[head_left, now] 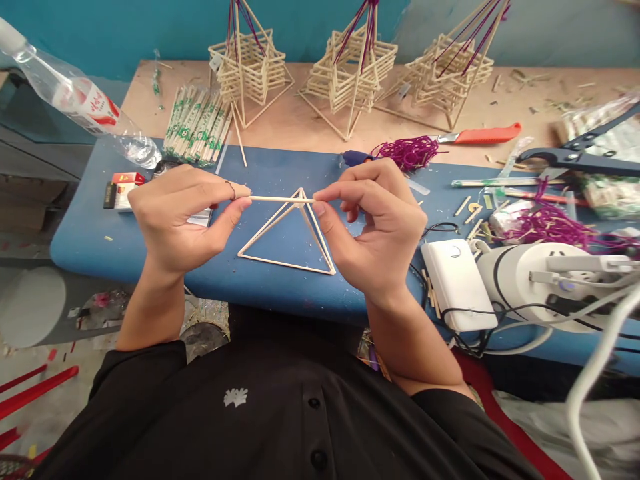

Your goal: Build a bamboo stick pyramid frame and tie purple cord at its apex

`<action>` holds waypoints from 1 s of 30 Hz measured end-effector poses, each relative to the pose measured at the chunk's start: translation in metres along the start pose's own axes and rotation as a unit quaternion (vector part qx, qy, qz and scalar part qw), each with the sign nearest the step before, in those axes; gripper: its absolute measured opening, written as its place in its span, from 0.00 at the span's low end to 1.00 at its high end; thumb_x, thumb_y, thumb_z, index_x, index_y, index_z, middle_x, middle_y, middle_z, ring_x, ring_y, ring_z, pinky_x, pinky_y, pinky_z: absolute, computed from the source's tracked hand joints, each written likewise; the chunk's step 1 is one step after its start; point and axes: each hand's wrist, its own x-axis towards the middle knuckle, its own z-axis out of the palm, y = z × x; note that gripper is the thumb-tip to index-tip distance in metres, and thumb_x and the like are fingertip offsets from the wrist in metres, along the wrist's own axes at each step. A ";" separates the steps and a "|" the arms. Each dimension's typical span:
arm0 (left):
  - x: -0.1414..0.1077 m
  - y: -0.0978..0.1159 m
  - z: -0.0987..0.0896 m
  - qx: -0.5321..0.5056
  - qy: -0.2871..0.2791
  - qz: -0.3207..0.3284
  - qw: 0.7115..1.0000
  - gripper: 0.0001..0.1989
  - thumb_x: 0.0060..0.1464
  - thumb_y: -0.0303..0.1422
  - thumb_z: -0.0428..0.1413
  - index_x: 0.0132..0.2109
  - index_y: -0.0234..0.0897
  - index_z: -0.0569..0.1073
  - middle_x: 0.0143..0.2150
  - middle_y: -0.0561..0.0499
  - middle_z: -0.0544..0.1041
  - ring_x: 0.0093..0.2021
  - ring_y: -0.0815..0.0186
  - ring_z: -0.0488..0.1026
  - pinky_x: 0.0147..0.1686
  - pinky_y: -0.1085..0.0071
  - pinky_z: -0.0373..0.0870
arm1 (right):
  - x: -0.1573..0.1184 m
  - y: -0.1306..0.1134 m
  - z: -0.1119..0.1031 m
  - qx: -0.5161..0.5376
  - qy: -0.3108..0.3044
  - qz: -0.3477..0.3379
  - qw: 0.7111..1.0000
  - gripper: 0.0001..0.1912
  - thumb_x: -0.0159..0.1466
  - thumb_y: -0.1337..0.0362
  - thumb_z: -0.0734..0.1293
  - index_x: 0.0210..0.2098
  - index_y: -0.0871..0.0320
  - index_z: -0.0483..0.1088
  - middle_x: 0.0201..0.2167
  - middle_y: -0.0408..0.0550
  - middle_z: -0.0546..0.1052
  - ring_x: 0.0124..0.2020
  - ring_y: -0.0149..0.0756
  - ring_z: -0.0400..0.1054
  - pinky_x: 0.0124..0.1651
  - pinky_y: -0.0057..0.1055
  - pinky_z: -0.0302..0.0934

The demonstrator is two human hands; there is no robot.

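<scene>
A thin wooden stick (277,199) is stretched level between my two hands. My left hand (185,213) pinches its left end between thumb and forefinger. At the other end, the thumb and forefinger of my right hand (377,223) pinch it too. Behind and below the stick, a triangular frame of joined wooden sticks (285,263) stands on the blue mat, its peak near the stick's right half. Whether the stick touches that peak I cannot tell.
Three stick lanterns (255,73) with purple cords stand at the back. Wrapped chopsticks (197,127) and a plastic bottle (90,100) lie left. Purple cord (410,152), an orange-handled knife (487,135), dark pliers (575,157), a white power bank (457,283) and a power strip (535,280) occupy the right.
</scene>
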 end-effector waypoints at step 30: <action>0.003 0.000 0.000 0.013 -0.020 -0.031 0.999 0.06 0.65 0.41 0.66 0.37 0.52 0.85 0.36 0.60 0.88 0.37 0.64 0.86 0.43 0.59 0.85 | -0.004 0.007 0.002 0.044 -0.013 -0.018 0.999 0.04 0.67 0.68 0.73 0.41 0.52 0.78 0.36 0.47 0.81 0.36 0.37 0.72 0.34 0.39 0.65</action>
